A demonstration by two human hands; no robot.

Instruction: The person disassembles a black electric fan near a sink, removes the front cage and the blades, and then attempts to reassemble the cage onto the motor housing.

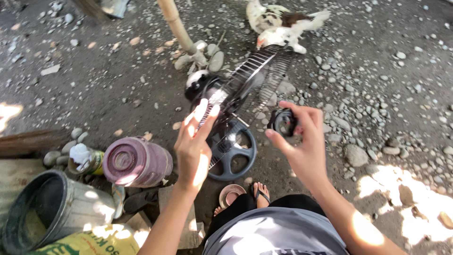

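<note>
Ground: the grey gravel ground with small stones spreads on all sides; it is most open at the upper left and the right.
Fan: the black electric fan with a wire grille and a round dark base lies in the middle, the grille tilted up; its upper edge comes near the white and brown chicken.
Bucket: the grey metal bucket stands at the lower left corner, close to the yellow sack.
Jug: the pink plastic jug lies on its side, just beside the left forearm, so little room is left there.
Pole: the bamboo pole rises behind the fan.
Left hand: the left hand has fingers straight and apart, fingertips at the edge of the grille, holding nothing.
Right hand: the right hand is clamped on the small black round ring-shaped part, held beside the grille, above the stones.
</note>
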